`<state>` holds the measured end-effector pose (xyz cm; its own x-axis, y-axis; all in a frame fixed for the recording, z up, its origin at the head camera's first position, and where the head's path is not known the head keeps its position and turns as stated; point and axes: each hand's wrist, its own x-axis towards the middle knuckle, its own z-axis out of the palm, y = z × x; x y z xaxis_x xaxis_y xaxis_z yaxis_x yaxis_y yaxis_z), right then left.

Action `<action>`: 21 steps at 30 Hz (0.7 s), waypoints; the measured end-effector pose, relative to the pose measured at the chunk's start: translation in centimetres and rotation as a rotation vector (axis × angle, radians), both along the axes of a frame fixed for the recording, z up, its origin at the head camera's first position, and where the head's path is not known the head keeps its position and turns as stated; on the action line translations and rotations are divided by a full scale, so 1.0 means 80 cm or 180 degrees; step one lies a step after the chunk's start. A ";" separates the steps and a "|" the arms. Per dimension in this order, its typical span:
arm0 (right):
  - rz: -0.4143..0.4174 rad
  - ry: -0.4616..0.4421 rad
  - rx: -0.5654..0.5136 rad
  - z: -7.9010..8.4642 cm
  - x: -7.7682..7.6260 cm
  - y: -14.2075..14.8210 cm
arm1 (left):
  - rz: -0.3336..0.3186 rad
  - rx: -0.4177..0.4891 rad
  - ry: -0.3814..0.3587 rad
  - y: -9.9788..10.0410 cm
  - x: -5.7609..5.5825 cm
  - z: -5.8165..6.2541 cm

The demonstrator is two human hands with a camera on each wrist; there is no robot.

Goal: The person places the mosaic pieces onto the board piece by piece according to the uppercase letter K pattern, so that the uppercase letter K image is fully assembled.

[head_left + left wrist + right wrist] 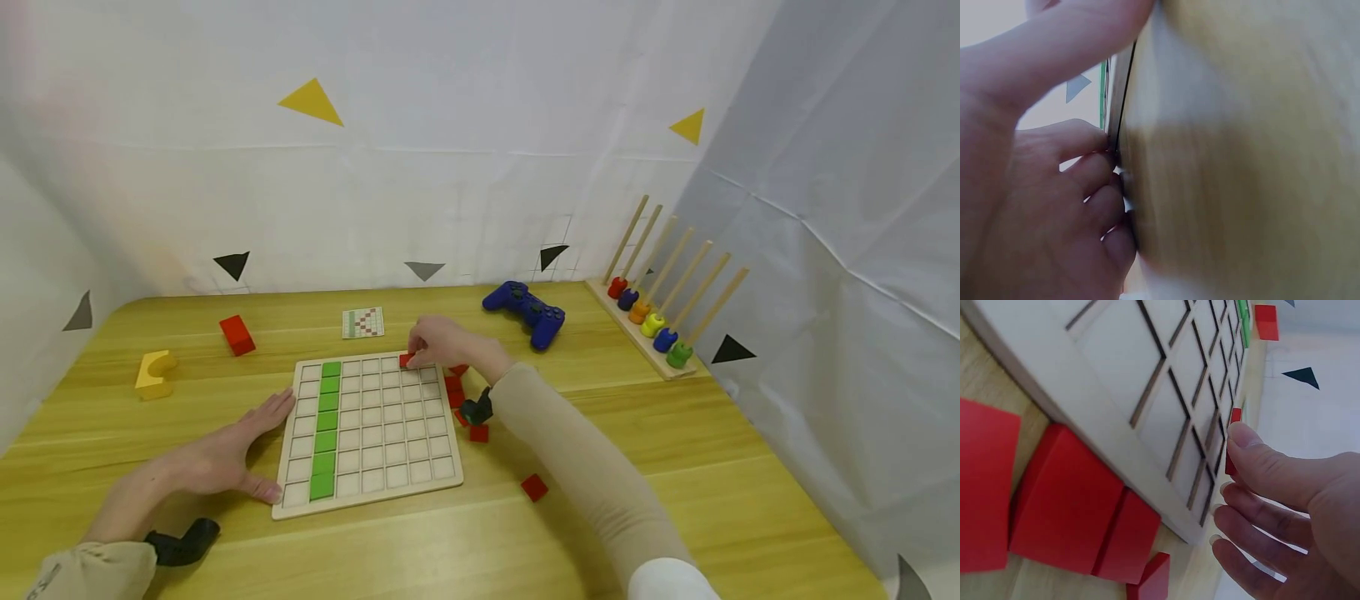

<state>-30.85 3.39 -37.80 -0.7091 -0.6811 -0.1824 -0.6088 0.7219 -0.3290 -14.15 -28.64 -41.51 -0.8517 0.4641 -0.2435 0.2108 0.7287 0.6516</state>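
Observation:
A square wooden grid board (pixel 375 433) lies on the table, its second column from the left filled with green tiles (pixel 327 421). My right hand (pixel 442 340) pinches a red tile (pixel 1233 441) between thumb and fingers over the board's far row, toward the right corner. On the left, my left hand (pixel 217 457) rests with thumb and fingers spread along the board's side edge; the left wrist view shows the fingertips right at that edge. Loose red tiles (pixel 1079 500) lie along the board's right side, several of them partly under the right wrist in the head view.
Behind the board lies a small pattern card (pixel 363 322). A red block (pixel 237 335) and a yellow arched block (pixel 153 375) sit at the left. Toward the back right are a blue game controller (pixel 525 312) and a peg stand (pixel 645 333) with coloured beads. One red tile (pixel 534 487) lies nearer the front.

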 end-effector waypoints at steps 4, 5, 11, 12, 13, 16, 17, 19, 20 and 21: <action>0.0031 0.0054 0.0070 -0.004 -0.001 -0.002 | 0.0011 -0.0005 -0.0014 0.000 0.000 0.000; 0.0046 0.0079 0.0078 -0.005 -0.001 -0.002 | 0.0014 0.0000 -0.0018 0.000 0.000 0.000; 0.0020 0.0106 0.0085 -0.007 -0.001 -0.002 | 0.0023 0.0032 -0.0046 -0.001 -0.001 -0.001; 0.0012 0.0106 0.0086 -0.007 -0.001 -0.003 | 0.0025 0.0032 -0.0052 -0.001 -0.001 -0.001; 0.0008 0.0107 0.0088 -0.007 -0.002 -0.003 | 0.0027 0.0028 -0.0056 -0.001 -0.002 -0.001; 0.0001 0.0109 0.0074 -0.008 -0.002 -0.004 | 0.0035 0.0011 -0.0065 -0.001 -0.002 -0.001; 0.0001 0.0108 0.0069 -0.008 -0.002 -0.004 | 0.0037 0.0002 -0.0069 0.000 -0.002 -0.001; -0.0003 0.0109 0.0057 -0.009 -0.002 -0.003 | 0.0039 -0.0010 -0.0068 0.000 -0.002 -0.001; -0.0008 0.0111 0.0050 -0.009 -0.002 -0.003 | 0.0038 -0.0013 -0.0068 0.000 -0.002 -0.001; -0.0010 0.0113 0.0047 -0.009 -0.002 -0.003 | 0.0036 -0.0016 -0.0065 0.000 -0.002 -0.001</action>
